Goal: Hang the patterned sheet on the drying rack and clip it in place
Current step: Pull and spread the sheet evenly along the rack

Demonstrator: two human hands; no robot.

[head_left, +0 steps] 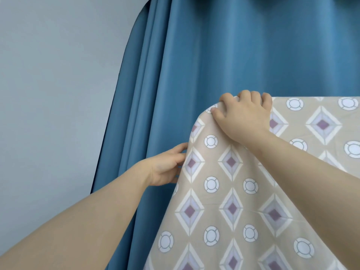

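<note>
Sheet (243,191): beige, diamonds and rings, draped over a hidden top edge, right of frame. My right hand (243,115) curls over its top corner; my left hand (165,168) holds its side edge, fingertips hidden. Behind: blue curtain (194,65), grey wall (54,75).

Head-worn camera, a single close view.
It faces forward, seemingly level, toward a blue curtain (233,55) close ahead.
</note>
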